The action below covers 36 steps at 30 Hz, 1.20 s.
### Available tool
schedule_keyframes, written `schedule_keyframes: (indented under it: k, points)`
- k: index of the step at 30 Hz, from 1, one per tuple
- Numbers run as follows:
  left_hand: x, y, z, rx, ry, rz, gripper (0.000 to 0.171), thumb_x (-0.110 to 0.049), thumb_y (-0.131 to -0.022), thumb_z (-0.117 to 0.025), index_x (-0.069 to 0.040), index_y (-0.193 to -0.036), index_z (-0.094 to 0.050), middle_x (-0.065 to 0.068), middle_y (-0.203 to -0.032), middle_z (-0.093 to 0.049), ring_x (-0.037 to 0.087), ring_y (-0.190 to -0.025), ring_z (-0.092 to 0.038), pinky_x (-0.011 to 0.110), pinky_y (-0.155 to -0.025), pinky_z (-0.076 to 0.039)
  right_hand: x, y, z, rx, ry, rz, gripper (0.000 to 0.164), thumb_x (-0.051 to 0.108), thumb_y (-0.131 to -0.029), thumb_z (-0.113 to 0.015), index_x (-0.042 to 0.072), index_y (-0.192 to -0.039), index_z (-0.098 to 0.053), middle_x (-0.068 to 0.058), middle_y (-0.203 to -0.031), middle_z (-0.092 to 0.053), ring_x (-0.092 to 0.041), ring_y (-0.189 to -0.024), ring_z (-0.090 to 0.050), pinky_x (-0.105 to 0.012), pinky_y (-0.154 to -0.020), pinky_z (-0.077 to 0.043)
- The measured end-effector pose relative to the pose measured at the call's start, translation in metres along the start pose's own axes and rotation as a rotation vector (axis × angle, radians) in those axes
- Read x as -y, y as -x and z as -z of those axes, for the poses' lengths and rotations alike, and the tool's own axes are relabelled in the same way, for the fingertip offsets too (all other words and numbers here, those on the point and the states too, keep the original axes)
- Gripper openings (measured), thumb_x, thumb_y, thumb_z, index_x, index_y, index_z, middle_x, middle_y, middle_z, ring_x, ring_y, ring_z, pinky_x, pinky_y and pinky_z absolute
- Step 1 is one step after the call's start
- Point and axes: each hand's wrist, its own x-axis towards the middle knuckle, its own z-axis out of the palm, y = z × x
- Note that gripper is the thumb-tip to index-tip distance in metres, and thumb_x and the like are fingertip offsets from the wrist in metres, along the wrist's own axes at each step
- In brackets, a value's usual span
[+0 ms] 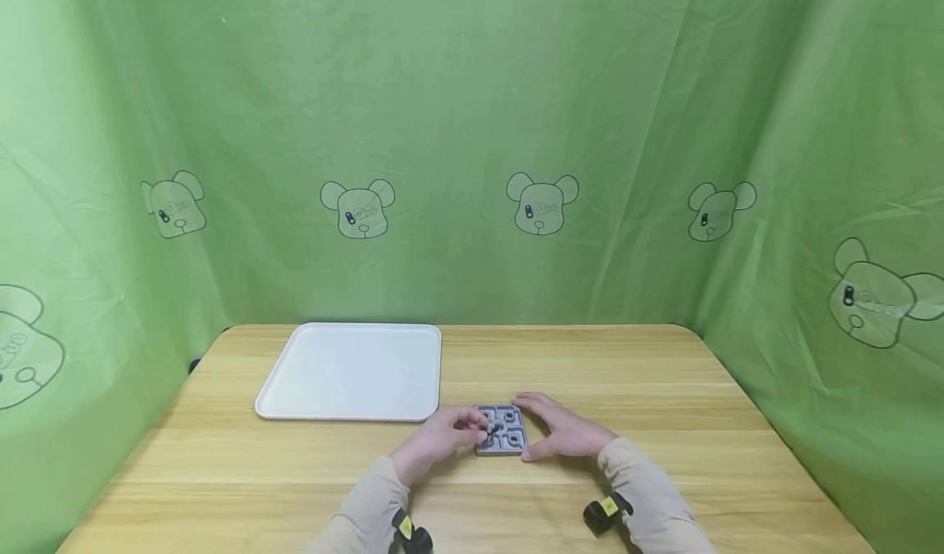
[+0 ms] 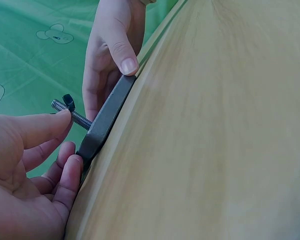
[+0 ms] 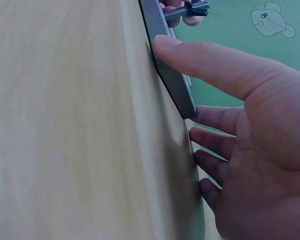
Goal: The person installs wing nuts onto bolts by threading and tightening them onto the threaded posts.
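A grey square metal plate (image 1: 514,439) with rounded recesses lies flat on the table between both hands. From its middle a threaded bolt (image 2: 81,120) stands up, carrying a small black wing nut (image 2: 68,102) near its top end. My left hand (image 1: 440,438) pinches the wing nut with thumb and forefinger; in the left wrist view its lower fingers lie at the plate's edge. My right hand (image 1: 563,433) holds the plate's right side, thumb on the near edge and forefinger at the far corner. The bolt's lower end is hidden in the plate.
A white rectangular tray (image 1: 354,371) lies on the wooden table (image 1: 590,365), at the back left of the hands. Green curtains (image 1: 457,275) with bear-head prints enclose the table's back and sides.
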Motion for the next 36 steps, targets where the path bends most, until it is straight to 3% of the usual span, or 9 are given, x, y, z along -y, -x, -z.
schedule_keyframes:
  k: [14, 24, 36]
  points:
    - [0.002, -0.0019, 0.0003, -0.001, -0.026, 0.002, 0.019, -0.015, -0.087, -0.068, -0.009, -0.105, -0.069, 0.001, -0.093, -0.062, 0.014, -0.087, -0.053, 0.028, -0.078, -0.041, -0.0062, -0.003, -0.0021, -0.004, 0.015, 0.009, 0.096, 0.043, -0.073, -0.079, 0.003, -0.148, -0.034, -0.025, -0.156, -0.025, -0.049, -0.142, -0.025, -0.07, -0.11, -0.02]
    - [0.0008, -0.0012, 0.0018, -0.008, -0.006, -0.002, 0.028, -0.014, -0.081, -0.075, -0.007, -0.106, -0.065, 0.004, -0.093, -0.061, 0.016, -0.086, -0.053, 0.03, -0.08, -0.041, -0.0062, -0.0033, -0.0018, -0.003, 0.011, 0.017, 0.096, 0.043, -0.074, -0.079, 0.002, -0.148, -0.034, -0.026, -0.156, -0.025, -0.049, -0.142, -0.026, -0.07, -0.11, -0.021]
    - [0.0016, -0.0034, -0.004, -0.048, -0.038, 0.002, 0.026, -0.014, -0.079, -0.076, -0.006, -0.101, -0.064, 0.0, -0.084, -0.055, 0.015, -0.077, -0.048, 0.026, -0.067, -0.039, -0.0043, -0.0021, -0.0012, -0.002, 0.009, 0.013, 0.096, 0.042, -0.074, -0.079, 0.001, -0.148, -0.033, -0.026, -0.156, -0.025, -0.05, -0.142, -0.026, -0.07, -0.11, -0.02]
